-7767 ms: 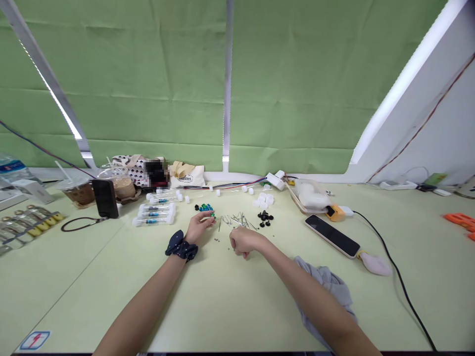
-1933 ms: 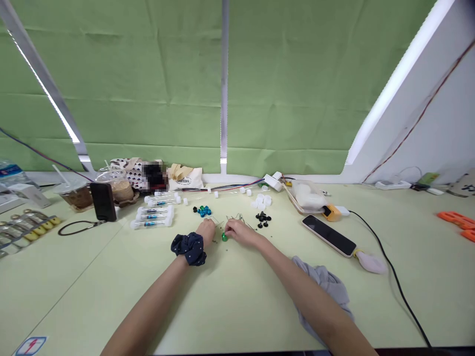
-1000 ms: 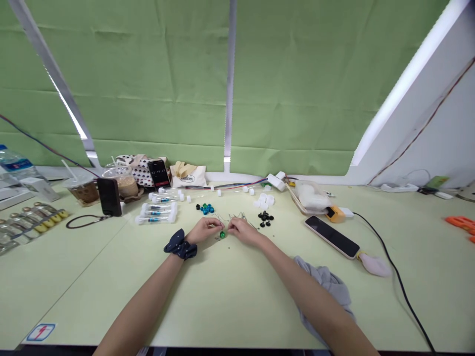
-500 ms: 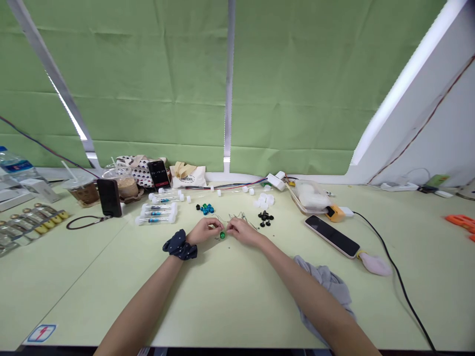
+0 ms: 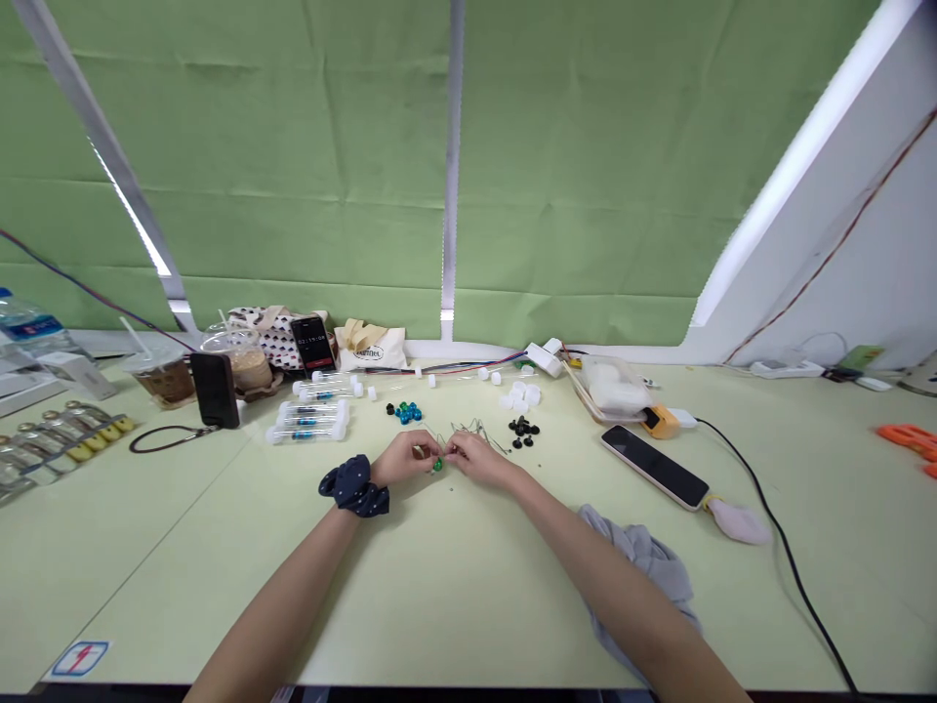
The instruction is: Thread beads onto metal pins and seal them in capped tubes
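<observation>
Near the middle of the table, my left hand (image 5: 405, 457) and my right hand (image 5: 474, 457) almost meet, fingertips pinched together. A small shiny green ball (image 5: 437, 465) shows at my left fingertips, partly covered by them. What my right fingers pinch is too small to make out. Just beyond my hands lie several thin bent wires (image 5: 479, 430). Blue and green balls (image 5: 408, 413) form a small pile behind my left hand. Several black round caps (image 5: 522, 431) lie to the right of my right hand. A dark dotted scrunchie (image 5: 355, 485) circles my left wrist.
Clear tubes with white caps (image 5: 307, 422) lie at left, near a standing phone (image 5: 215, 391) and drink cups. White caps (image 5: 521, 395) sit behind the black ones. At right are a flat phone (image 5: 655, 467), a black cable (image 5: 787, 547) and a grey cloth (image 5: 644, 566).
My left fingers have shifted slightly over the green ball, so less of it shows. My right fingertips have come a little nearer to the left ones.
</observation>
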Demonstrator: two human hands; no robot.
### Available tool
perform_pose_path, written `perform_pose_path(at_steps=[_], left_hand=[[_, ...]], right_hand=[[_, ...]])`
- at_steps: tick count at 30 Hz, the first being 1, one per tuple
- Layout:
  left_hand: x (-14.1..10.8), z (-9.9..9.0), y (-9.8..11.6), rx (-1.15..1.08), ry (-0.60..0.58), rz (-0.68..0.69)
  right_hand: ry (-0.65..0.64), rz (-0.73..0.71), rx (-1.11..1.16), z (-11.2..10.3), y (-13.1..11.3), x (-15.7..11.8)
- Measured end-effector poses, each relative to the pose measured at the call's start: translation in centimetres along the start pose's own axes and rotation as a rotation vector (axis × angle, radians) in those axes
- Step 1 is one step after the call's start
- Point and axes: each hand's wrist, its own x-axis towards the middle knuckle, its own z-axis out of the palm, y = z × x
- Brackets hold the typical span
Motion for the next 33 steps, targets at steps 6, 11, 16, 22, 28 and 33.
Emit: perform_pose_path(at_steps=[6,11,16,22,28,33], left_hand=[[-0.1,0.1,-0.8,-0.012,-0.026,-0.028],[0.0,0.5,-0.9,-0.037,-0.035,-0.094],[0.1,0.5,-0.6,-0.176,-0.014,-0.119],[0.2,0.6,-0.6,-0.355,0.015,-0.096],[0.2,1.0,-1.1,-0.464,0.023,-0.129],[0.2,1.2,-1.3,-0.454,0.068,-0.125]], right_hand=[[0.016,0.016,0.022,0.0,0.0,0.1],[0.038,0.020,0.035,0.2,0.2,0.1],[0.078,0.025,0.077,0.3,0.2,0.1],[0.152,0.010,0.072,0.1,-0.2,0.1],[0.208,-0.015,0.070,0.1,-0.8,0.3],[0.223,-0.017,0.044,0.3,-1.0,0.2]])
